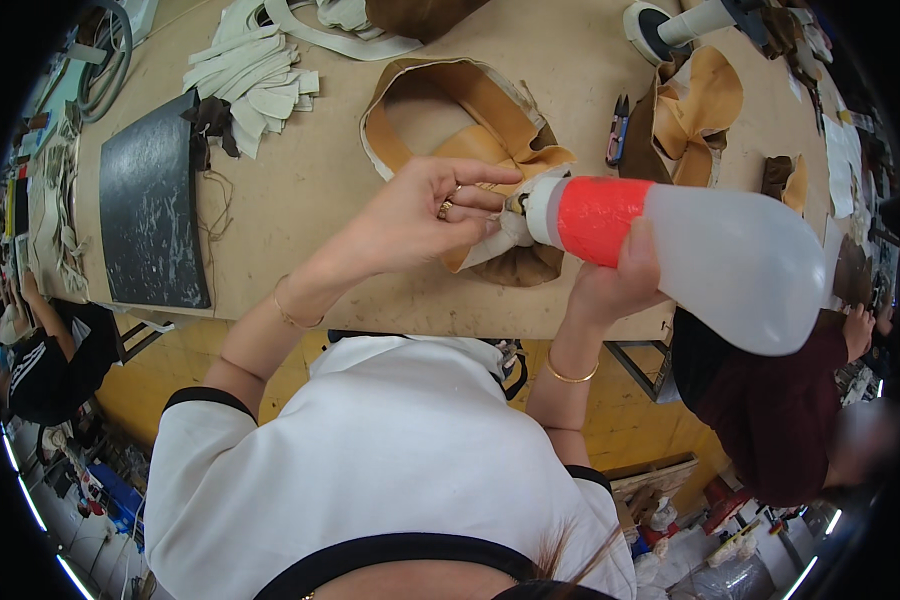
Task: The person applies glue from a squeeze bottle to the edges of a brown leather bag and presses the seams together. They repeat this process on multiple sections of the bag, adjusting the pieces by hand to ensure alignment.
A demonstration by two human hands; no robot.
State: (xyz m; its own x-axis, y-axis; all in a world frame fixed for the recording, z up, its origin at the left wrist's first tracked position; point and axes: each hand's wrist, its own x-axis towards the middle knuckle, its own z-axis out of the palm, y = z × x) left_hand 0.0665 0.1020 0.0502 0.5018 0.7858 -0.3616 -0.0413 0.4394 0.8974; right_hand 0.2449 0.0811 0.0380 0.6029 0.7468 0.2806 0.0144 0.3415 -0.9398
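A clear plastic squeeze bottle (740, 250) with a red band and a white cap lies tilted in my right hand (620, 280), fingers wrapped around its banded end. Its narrow tip points left, close to my left fingers. Below that tip is a tan and brown leather piece (477, 146), curved into an open loop. My left hand (425, 212) is at the loop's near edge, index finger stretched out and thumb closed against a pale flap (513, 232) there. The nozzle's exact contact with the leather is hidden.
Pale fabric strips (255, 80) are piled at the far left, beside a dark curved board (153, 205). To the right are a dark pen-like tool (618, 130) and another leather piece (692, 115). Co-workers sit at both sides of the table (300, 205).
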